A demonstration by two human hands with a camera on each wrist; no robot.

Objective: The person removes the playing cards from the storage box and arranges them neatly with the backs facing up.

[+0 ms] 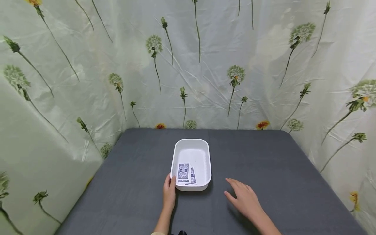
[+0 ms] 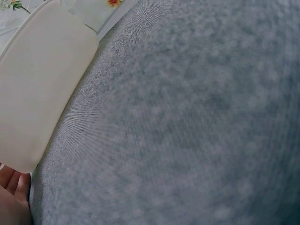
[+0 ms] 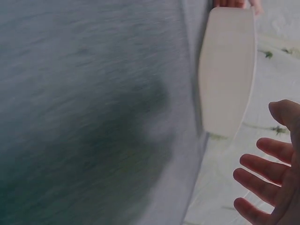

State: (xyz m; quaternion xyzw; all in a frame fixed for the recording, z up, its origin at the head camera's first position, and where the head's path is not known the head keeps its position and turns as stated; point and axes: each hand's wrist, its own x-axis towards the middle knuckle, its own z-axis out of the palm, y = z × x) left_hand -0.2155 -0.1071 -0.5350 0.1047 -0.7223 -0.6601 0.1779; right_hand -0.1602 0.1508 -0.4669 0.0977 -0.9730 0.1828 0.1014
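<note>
A white rectangular plastic tray (image 1: 192, 188) stands on the dark grey table. Several playing cards (image 1: 183, 171) with blue patterned backs lie overlapping inside, at its near left corner. My left hand (image 1: 168, 194) grips that same corner, with the thumb over the rim and the fingers on the outside wall. To the right of the tray, my right hand (image 1: 244, 197) hovers above the table with spread fingers and touches nothing. In the right wrist view those fingers (image 3: 262, 168) are apart, and the tray's side (image 3: 227, 70) shows beyond them.
The grey tabletop (image 1: 132, 182) extends around the tray on all sides. A pale curtain (image 1: 211, 75) printed with dandelions hangs behind the table and along both sides. A small black object (image 1: 182, 232) shows at the bottom edge of the head view, beside the left forearm.
</note>
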